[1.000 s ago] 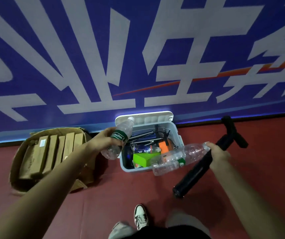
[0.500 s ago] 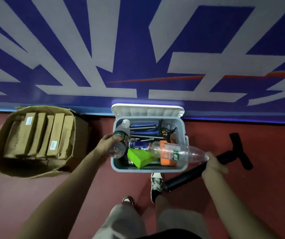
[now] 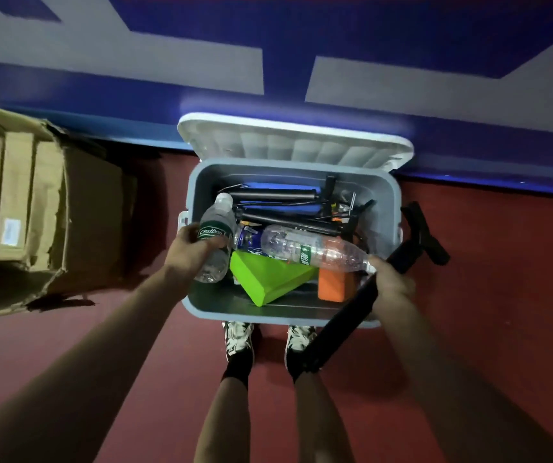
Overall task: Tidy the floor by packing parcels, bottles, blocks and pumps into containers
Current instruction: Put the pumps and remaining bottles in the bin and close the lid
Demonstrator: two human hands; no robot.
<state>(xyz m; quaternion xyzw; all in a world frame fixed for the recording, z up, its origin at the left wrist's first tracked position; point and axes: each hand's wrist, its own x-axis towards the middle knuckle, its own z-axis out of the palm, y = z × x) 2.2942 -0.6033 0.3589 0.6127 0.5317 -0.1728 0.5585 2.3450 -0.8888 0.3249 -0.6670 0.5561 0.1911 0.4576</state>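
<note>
Fingers, left hand (image 3: 189, 252): wrapped round the labelled middle of a small water bottle (image 3: 216, 237), cap pointing away from the person, body tilted over the left end of the bin.
Fingers, right hand (image 3: 390, 279): clenched on two things at once, the neck end of a clear bottle (image 3: 311, 250) and the barrel of a black pump (image 3: 362, 295).
Clear bottle: lies nearly level above the bin's contents, base toward the left hand.
Black pump: slants across the bin's right front corner, T-handle (image 3: 423, 232) outside the right wall, foot end down by the shoes.
Grey bin (image 3: 198, 182): on the red floor against the wall, lid (image 3: 295, 142) open; holds other black pumps at the back, a green block (image 3: 268, 279), an orange block (image 3: 333, 285).
Cardboard box (image 3: 77, 208): well apart to the left, parcels standing in it.
Handling, bottles: look empty, so light, thin-walled, likely to dent and slip; the label band seems the surest hold.
Handling, pump: stiff, long, heavier; hold mid-barrel; probably fits only lengthwise.
Risk: the double hold looks weak.
</note>
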